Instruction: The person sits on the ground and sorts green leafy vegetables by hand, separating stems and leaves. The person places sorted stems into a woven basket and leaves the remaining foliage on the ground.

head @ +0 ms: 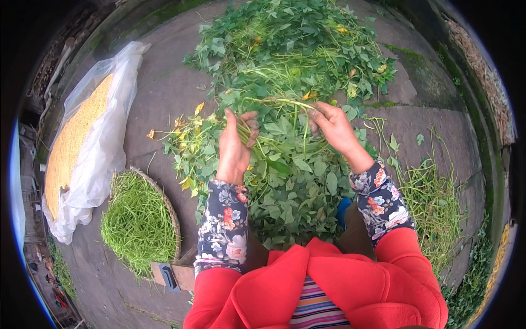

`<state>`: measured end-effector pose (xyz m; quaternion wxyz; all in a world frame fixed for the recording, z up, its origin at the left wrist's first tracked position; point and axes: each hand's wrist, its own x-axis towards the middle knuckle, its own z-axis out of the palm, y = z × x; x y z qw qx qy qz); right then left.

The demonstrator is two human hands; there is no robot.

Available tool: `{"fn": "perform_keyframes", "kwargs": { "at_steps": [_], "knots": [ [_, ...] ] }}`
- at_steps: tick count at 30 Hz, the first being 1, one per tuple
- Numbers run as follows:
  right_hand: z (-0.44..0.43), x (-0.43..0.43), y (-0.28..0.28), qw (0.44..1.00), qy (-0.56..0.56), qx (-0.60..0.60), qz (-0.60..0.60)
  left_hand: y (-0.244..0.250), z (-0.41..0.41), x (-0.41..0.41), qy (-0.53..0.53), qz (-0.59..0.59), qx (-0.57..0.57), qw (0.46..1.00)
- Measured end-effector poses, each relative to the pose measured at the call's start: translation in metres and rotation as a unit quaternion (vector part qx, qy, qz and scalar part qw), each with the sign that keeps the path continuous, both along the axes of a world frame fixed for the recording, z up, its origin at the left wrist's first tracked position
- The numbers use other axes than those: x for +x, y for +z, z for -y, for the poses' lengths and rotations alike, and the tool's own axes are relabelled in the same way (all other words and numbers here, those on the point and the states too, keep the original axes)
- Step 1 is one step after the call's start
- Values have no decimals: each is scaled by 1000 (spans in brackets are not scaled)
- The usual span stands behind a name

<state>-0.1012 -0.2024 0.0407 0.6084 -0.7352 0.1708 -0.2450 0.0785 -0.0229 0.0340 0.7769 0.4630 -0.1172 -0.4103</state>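
Observation:
My left hand (pixel 238 144) is closed round several green leaf stalks, thumb pointing up. To its right, my right hand (pixel 333 125) pinches the end of a long green vine stem (pixel 283 100), which stretches across towards my left hand with stalks hanging from it. Beneath both hands lies a heap of green leaves (pixel 296 185), some yellowed at its left side. A larger pile of leafy vines (pixel 287 41) spreads over the ground beyond my hands.
A woven basket (pixel 177 230) of thin green stalks (pixel 137 222) stands at the left. Behind it, yellow grain (pixel 80 140) lies on a translucent plastic sheet (pixel 119 103). Stripped vines (pixel 431 201) are heaped at the right on stone paving (pixel 435 140). A wooden piece (pixel 183 276) sits near my left elbow.

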Motion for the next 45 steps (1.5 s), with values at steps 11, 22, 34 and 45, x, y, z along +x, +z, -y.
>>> {"fn": "perform_keyframes", "kwargs": {
  "at_steps": [11,22,34,45],
  "knots": [
    [2,-2,8,999,7,21,29,-8,-4,-2,-77,54,-8,995],
    [1,-5,13,1000,10,5,-3,-5,0,-9,-96,92,44,990],
    [-15,0,19,996,36,68,-40,-17,13,-25,-39,496,197,845],
    [-31,-3,31,996,17,53,-76,-8,22,-16,63,703,386,593]
  ]
}}
